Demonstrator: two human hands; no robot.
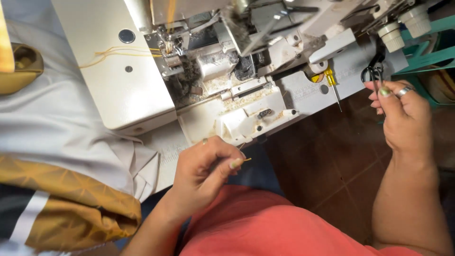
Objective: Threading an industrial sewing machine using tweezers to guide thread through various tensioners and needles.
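Observation:
My left hand is in front of the open lower cover of a white overlock sewing machine, pinching the end of a thin yellow thread between thumb and forefinger. My right hand is raised at the right and grips small black scissors by their handles, close to the machine's right side. A ring sits on one finger of that hand. More yellow thread runs across the machine bed toward the needle area.
A yellow-handled screwdriver lies on the machine's right ledge. White fabric and gold patterned fabric are heaped at the left. White knobs and a teal frame stand at the upper right. Brown tiled floor lies below.

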